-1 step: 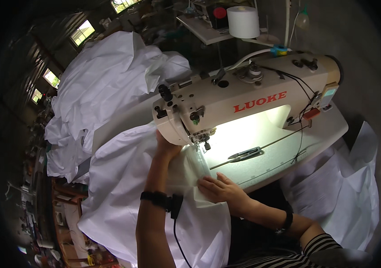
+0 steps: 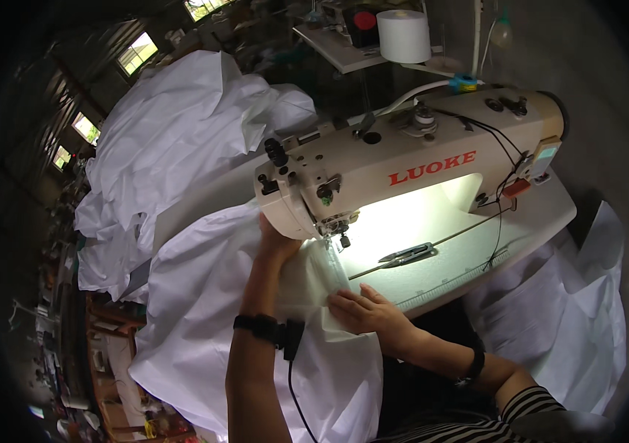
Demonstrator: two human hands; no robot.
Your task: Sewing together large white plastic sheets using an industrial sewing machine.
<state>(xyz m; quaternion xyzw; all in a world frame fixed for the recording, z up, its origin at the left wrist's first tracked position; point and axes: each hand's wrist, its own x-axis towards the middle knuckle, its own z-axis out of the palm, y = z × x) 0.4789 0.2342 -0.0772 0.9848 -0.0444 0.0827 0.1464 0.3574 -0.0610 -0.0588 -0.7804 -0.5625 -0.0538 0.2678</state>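
Note:
A white sewing machine (image 2: 432, 140) stands before me, its lamp lighting the bed. White cloth (image 2: 218, 295) hangs over the table's left and front edges, and its hemmed edge runs in under the needle area (image 2: 335, 235). Behind the machine's head, my left hand (image 2: 279, 242) rests on the cloth; its fingers are hidden there. At the front edge my right hand (image 2: 366, 310) lies over the near end of the hem, fingers stretched out flat and thumb apart. Thread snips (image 2: 407, 255) lie on the bed, right of the needle.
A big heap of white cloth (image 2: 181, 133) rises behind on the left. More white cloth (image 2: 551, 317) hangs at the right, below the table. A white thread cone (image 2: 403, 37) stands at the back. From my left wrist strap (image 2: 259, 328) a black cable runs down.

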